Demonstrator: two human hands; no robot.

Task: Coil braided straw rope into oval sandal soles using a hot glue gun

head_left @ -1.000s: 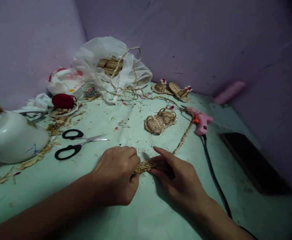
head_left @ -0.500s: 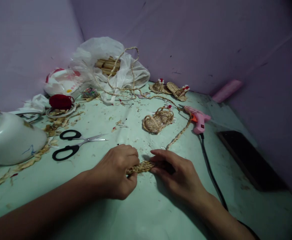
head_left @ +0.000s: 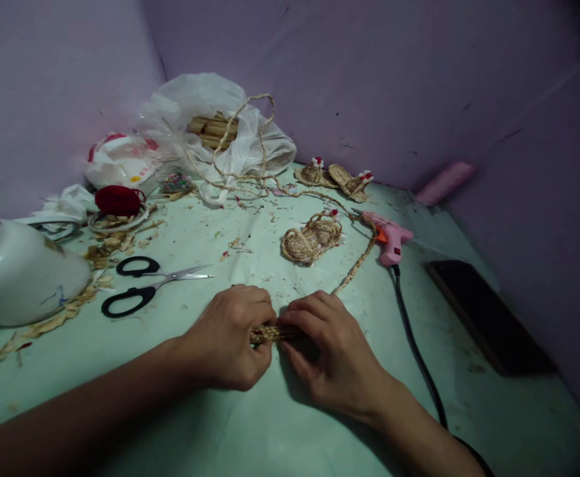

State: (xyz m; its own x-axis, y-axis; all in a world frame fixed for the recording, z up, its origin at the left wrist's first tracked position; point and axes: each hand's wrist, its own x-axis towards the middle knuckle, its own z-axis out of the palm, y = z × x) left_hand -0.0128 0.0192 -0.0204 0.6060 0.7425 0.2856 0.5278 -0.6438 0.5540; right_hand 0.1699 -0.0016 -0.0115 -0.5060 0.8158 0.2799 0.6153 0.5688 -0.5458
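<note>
Between both hands, just above the table, is a piece of coiled braided straw rope (head_left: pixel 272 333), seen edge-on and mostly covered by fingers. My left hand (head_left: pixel 235 334) is closed around its left end. From the right, my right hand (head_left: pixel 327 351) pinches the piece with thumb and fingertips, close to the left fingers. A length of straw braid (head_left: pixel 354 270) runs from behind the right hand toward a pink glue gun (head_left: pixel 390 237). Beyond the hands lies a small woven straw slipper (head_left: pixel 312 240) with a red bead. Scissors (head_left: pixel 158 285) with black handles lie open on the left.
A white rounded container (head_left: pixel 26 275) stands at the left edge. Red yarn (head_left: pixel 118 200), a plastic bag (head_left: pixel 265 142) and two beaded straw slippers (head_left: pixel 352 183) are along the back. On the right are a dark phone (head_left: pixel 488 318) and the glue gun's black cord (head_left: pixel 419 358). Straw scraps litter the table.
My right hand has slid left along the straw piece, closer to my left hand, covering more of it. The left hand keeps its grip. The whole view has shifted slightly.
</note>
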